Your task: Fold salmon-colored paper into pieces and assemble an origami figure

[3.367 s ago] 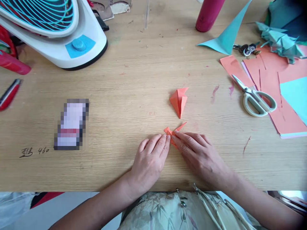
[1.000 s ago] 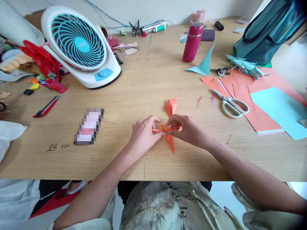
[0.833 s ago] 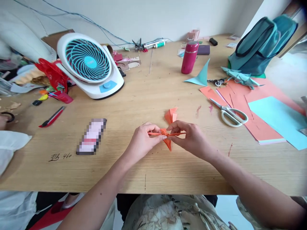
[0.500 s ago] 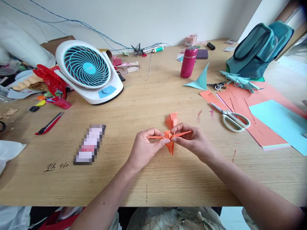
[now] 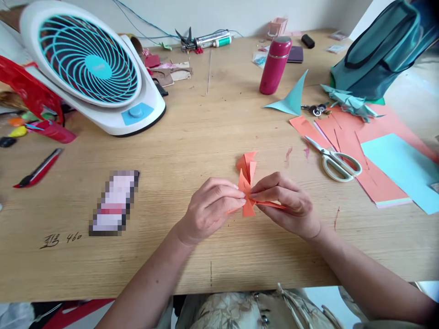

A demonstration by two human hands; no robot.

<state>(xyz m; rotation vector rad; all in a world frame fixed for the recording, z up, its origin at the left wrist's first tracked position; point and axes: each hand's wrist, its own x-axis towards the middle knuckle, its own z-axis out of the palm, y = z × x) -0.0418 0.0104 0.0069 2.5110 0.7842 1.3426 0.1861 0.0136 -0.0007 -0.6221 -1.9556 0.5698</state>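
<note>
Between my hands, above the wooden table, is a folded orange paper piece (image 5: pixel 246 185) with several narrow points sticking out. My left hand (image 5: pixel 214 204) pinches it from the left, fingertips at its middle. From the right, my right hand (image 5: pixel 286 201) grips it, and one thin orange point runs back under those fingers. The fingers hide part of the folds. Just beyond, a fan-shaped orange paper part (image 5: pixel 247 163) shows; I cannot tell whether it is joined to the held piece.
White-handled scissors (image 5: pixel 338 162) lie on orange and light-blue paper sheets (image 5: pixel 399 167) at right. Behind stand a pink bottle (image 5: pixel 275 66), a folded teal paper (image 5: pixel 291 98) and a teal bag (image 5: pixel 380 50). A fan (image 5: pixel 99 68), a phone (image 5: pixel 115 201) and a red cutter (image 5: pixel 39 168) are at left.
My fingers have shifted on the orange paper, and the left fingers now lie over its middle. Its folds have turned, with a flap standing up. The camera view has moved slightly.
</note>
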